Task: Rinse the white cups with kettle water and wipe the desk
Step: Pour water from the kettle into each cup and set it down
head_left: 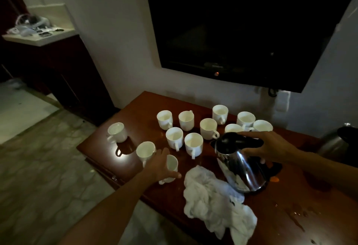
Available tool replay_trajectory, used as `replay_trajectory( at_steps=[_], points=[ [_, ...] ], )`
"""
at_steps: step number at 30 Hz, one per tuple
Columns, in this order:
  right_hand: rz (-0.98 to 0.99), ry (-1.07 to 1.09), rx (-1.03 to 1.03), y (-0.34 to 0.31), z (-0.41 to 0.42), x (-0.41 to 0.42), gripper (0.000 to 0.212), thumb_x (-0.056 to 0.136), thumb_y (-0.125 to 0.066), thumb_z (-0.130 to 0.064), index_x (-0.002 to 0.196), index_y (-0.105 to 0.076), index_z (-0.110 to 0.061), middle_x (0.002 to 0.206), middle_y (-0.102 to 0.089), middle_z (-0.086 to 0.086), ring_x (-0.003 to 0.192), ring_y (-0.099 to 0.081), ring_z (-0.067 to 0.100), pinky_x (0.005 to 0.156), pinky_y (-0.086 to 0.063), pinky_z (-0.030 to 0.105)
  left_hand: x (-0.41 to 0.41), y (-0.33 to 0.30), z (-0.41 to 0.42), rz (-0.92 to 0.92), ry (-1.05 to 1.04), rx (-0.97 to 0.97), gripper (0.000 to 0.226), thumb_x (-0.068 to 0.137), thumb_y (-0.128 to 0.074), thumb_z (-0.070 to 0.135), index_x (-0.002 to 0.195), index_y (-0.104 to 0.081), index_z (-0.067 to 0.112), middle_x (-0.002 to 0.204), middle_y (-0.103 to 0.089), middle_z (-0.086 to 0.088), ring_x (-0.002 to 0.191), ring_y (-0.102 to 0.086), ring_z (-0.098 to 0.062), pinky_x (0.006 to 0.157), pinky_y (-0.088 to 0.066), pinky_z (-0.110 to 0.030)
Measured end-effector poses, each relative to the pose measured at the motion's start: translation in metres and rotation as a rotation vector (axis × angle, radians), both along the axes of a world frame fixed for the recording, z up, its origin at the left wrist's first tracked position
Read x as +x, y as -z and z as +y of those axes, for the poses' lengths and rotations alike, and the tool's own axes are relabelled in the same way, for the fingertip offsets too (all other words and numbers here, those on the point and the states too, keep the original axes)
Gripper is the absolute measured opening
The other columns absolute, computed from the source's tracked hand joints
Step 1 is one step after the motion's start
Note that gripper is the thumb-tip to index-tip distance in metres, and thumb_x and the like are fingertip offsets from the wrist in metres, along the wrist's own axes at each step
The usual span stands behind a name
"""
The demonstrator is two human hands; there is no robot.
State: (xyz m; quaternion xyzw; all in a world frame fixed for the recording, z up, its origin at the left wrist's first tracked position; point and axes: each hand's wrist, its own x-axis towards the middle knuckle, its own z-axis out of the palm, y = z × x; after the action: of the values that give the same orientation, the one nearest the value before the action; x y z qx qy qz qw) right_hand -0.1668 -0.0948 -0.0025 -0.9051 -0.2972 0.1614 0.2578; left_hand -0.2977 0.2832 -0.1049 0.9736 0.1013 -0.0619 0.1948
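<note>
Several white cups [193, 143] stand upright on a reddish-brown wooden desk [275, 223]. My left hand [157, 167] grips one white cup [172, 164] near the desk's front left edge. My right hand [271, 147] holds the black handle of a steel kettle [240, 169], which stands on the desk tilted slightly, its spout toward the cups. A crumpled white cloth [215, 202] lies in front of the kettle, partly over the desk's front edge. One cup [117, 132] stands apart at the far left corner.
Water is spilled on the desk at the right [296, 217]. A dark wall-mounted TV [242, 28] hangs above the desk. A second kettle [337, 142] sits at the far right. A counter with small items [38, 33] is at the back left; tiled floor lies to the left.
</note>
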Motion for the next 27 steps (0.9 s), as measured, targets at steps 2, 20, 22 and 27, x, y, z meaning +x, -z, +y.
replay_trajectory(
  at_steps=[2,20,22,27],
  points=[
    [-0.009,0.009,-0.008,0.003,0.001,0.002,0.078,0.075,-0.065,-0.060,0.147,-0.045,-0.037,0.094,-0.073,-0.003,0.056,-0.070,0.008,0.067,-0.062,0.032,-0.001,0.004,0.009,0.007,-0.029,-0.014,0.090,0.052,-0.083,0.075,0.113,-0.044,0.021,0.112,-0.050,0.003,0.104,-0.052,-0.019,0.086,-0.046,-0.039],
    [0.016,0.028,-0.092,-0.008,0.025,0.000,0.070,0.086,-0.074,-0.042,0.148,-0.042,-0.036,0.094,-0.074,-0.002,0.059,-0.071,0.010,0.064,-0.060,0.025,0.010,0.033,0.030,0.013,-0.003,0.026,0.099,0.064,-0.078,0.073,0.136,-0.037,0.020,0.136,-0.049,-0.002,0.119,-0.052,-0.025,0.093,-0.049,-0.045],
    [0.017,0.025,-0.095,-0.007,0.026,0.001,0.071,0.086,-0.073,-0.042,0.149,-0.043,-0.035,0.093,-0.074,-0.001,0.058,-0.071,0.011,0.059,-0.057,0.021,0.011,0.030,0.027,0.013,0.012,0.061,0.099,0.068,-0.074,0.074,0.142,-0.035,0.021,0.139,-0.047,-0.001,0.124,-0.050,-0.024,0.093,-0.050,-0.044],
    [0.029,0.040,-0.073,-0.009,0.024,0.001,0.070,0.086,-0.073,-0.041,0.148,-0.042,-0.034,0.092,-0.073,-0.004,0.056,-0.070,0.010,0.056,-0.055,0.020,0.033,0.010,0.007,-0.199,0.057,0.113,0.083,0.071,-0.046,0.084,0.127,-0.051,0.023,0.121,-0.055,0.001,0.113,-0.053,-0.021,0.087,-0.049,-0.037]
  ],
)
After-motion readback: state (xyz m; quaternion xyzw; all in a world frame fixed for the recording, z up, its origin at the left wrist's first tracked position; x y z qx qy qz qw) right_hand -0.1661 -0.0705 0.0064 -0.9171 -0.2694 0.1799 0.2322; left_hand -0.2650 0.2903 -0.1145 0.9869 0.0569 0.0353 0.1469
